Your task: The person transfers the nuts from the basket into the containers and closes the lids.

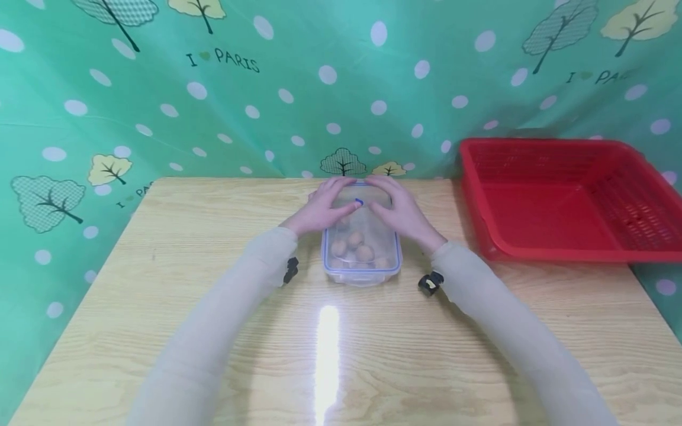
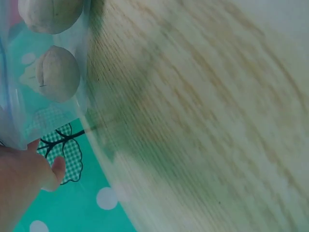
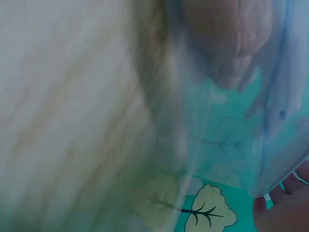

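A clear plastic food container (image 1: 362, 275) with a blue-edged lid stands on the table, its long side running away from me. Through its walls I see several round tan nuts (image 1: 364, 253) that look like walnuts; two nuts (image 2: 58, 73) show large in the left wrist view. My left hand (image 1: 321, 210) grips the far left corner, fingers at the far rim and thumb over the lid. Mirroring it, my right hand (image 1: 401, 213) holds the far right corner the same way. Fingertips (image 3: 285, 191) curl at the rim in the right wrist view. The far latch is hidden.
A red plastic basket (image 1: 492, 234) with slotted sides stands at the right, overhanging the table's edge. Behind the wooden table (image 1: 160, 284) hangs a green dotted curtain (image 1: 298, 71). Dark wrist devices (image 1: 429, 283) sit below both wrists.
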`<state>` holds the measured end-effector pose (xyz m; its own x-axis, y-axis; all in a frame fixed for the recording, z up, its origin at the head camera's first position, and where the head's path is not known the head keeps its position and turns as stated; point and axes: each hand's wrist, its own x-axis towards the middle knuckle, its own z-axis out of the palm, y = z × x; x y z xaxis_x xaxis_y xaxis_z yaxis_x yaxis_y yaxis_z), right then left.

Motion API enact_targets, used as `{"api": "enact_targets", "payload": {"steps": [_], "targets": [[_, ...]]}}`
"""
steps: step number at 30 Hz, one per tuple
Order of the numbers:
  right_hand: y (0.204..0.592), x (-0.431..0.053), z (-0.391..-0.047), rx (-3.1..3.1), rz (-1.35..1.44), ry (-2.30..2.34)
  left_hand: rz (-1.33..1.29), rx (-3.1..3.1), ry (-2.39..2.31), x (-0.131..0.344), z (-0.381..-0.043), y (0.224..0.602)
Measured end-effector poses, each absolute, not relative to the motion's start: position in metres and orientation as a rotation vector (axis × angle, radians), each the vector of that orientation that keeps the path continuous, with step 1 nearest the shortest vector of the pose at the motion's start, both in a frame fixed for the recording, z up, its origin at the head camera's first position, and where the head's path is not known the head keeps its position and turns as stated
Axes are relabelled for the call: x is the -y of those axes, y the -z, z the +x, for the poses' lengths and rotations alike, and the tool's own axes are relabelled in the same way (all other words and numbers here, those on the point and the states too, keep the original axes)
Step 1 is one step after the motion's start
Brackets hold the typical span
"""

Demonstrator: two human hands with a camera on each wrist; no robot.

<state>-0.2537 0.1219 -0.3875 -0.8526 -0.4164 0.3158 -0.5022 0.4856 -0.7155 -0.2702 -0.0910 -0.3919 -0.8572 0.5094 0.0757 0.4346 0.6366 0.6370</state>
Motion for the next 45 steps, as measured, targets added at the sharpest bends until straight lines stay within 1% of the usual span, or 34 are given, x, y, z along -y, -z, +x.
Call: {"api": "enact_targets", "payload": {"steps": [11,31,45], "targets": [[0.394,-0.112,-0.267,2.728,0.827,-1.120,0.779,-2.715,-1.119,0.091,-0.270,0.395],[0.395,-0.112,-0.269,2.757,0.804,-1.129,0.715,-2.677,-1.258,0.089,-0.273,0.395],[0.393,-0.111,-0.267,2.792,0.805,-1.075,0.704,-2.551,-1.478,0.090,-0.273,0.402]]}}
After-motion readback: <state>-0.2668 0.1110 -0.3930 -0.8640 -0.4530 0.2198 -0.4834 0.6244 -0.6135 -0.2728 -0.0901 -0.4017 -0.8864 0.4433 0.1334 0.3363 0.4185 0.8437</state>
